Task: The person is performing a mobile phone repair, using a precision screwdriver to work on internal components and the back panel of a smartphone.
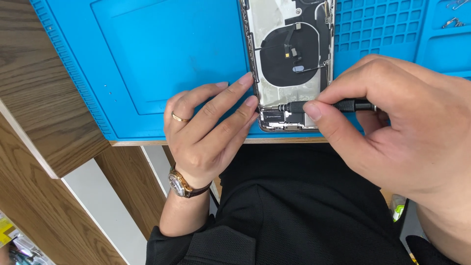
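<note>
An opened phone housing (289,64) lies on a blue work mat (162,59), its inner parts and a round black coil showing. My left hand (208,132), with a ring and a wristwatch, rests at the phone's lower left edge, two fingertips touching its side. My right hand (397,127) grips a black screwdriver (319,106) held level, its tip at the bottom left part of the housing near a small black module.
The mat has a grid of small compartments (378,24) at the upper right, and small metal parts (454,22) lie at the far right. A wooden desk (44,108) extends left. My black clothing fills the foreground below the desk edge.
</note>
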